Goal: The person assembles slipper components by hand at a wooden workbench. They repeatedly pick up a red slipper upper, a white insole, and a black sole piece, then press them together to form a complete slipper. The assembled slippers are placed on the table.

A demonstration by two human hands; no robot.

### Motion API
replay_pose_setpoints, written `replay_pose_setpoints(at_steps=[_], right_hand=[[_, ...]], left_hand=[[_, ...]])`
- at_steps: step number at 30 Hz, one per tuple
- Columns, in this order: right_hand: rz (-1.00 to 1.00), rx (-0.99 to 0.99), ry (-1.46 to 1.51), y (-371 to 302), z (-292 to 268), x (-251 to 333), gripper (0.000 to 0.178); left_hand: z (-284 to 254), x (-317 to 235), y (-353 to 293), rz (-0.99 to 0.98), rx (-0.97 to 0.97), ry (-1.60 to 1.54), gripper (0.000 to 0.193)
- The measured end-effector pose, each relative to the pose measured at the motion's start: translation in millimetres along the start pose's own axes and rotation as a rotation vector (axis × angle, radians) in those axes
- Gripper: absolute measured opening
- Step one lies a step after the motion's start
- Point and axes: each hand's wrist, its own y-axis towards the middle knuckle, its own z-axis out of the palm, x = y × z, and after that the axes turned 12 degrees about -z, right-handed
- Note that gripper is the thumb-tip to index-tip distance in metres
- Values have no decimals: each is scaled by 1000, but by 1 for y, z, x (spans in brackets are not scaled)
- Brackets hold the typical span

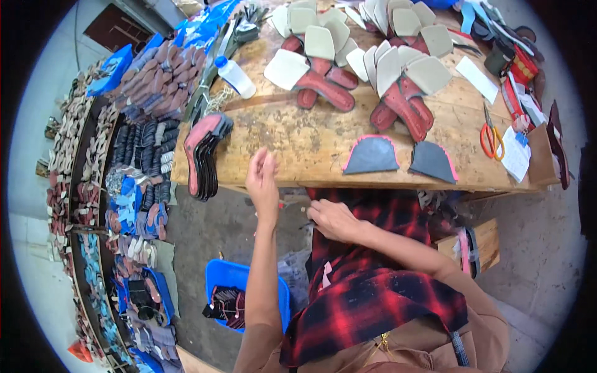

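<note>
The two hands are apart. The left hand (263,175) rises in front of the table (273,133) edge, its fingers loosely bent and half unfolded; just to its left, a stack (195,146) of pink-topped, black-edged soles juts over that edge. The right hand (336,220) is lower, before the checked red-and-black apron (367,301), its fingers curled in; whether they pinch something small, I cannot tell.

Two dark grey pieces lie side by side near the table's front edge, beyond the right hand: the left piece (372,158) with a pink curved rim, the right piece (431,161) turned at an angle, pink along its curve too. Behind them, red soles (398,109) lie crossed under fanned cream pads (429,76). Orange-handled scissors (492,142) rest to the right, and a blue-capped bottle (236,79) lies at the left. On the floor, a blue bin (231,271) holds dark, striped pieces.
</note>
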Motion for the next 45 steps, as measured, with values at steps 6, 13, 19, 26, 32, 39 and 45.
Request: replay_pose_setpoints(at_steps=[6,13,19,26,32,39,45], right_hand=[[78,-357,-106,-50,-108,39,36],[562,-627,331,-112,-147,39,23],[578,-574,452,-113,-144,31,24],[539,-513,403,-102,-147,39,24],[589,-478,432,-107,-137,38,21],[541,-434,389,-103,-135,36,19],[504,-461,408,-98,-137,45,14]], left_hand=[[81,4,163,23,-184,-166,53],[98,38,231,119,-141,-24,27],[95,37,199,-32,74,-380,22],[87,34,179,-235,248,-629,38],[94,40,180,-340,200,-868,41],[105,51,178,-274,194,-833,45],[71,62,181,-297,58,-850,46]])
